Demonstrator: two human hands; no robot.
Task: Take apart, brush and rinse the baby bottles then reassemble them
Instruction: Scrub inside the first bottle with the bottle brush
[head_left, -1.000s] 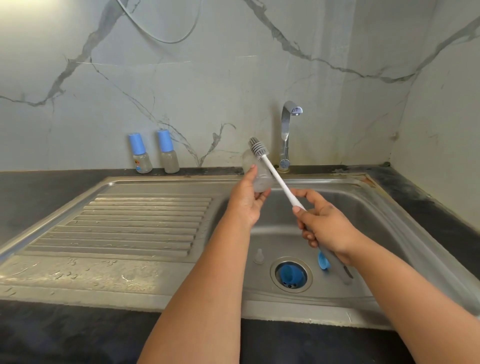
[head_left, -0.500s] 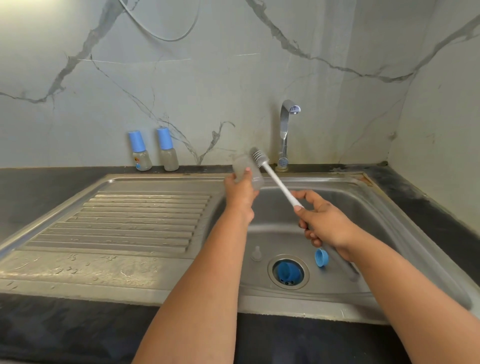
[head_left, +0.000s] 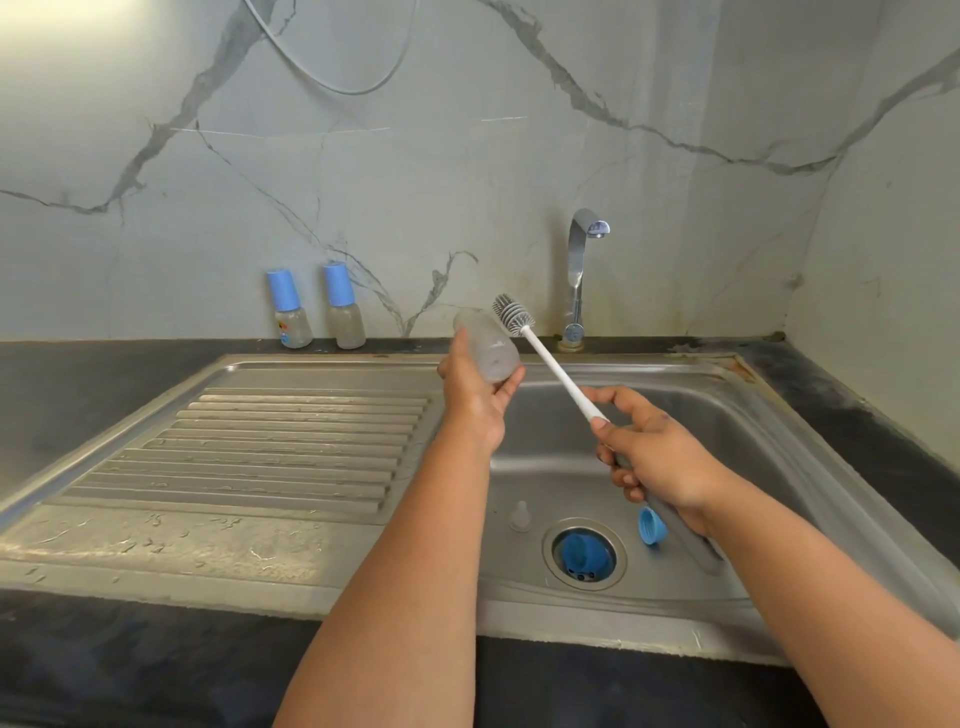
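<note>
Since the earlier frames we have tilted the bottle body (head_left: 485, 349) over, just left of the tap (head_left: 576, 291); the brush (head_left: 511, 313) head sits outside it. Left hand (head_left: 475, 395) grips its base; right hand (head_left: 657, 457) is wrapped round the brush handle. The bottle seems light and probably wet and slick: best held mid-body.
</note>
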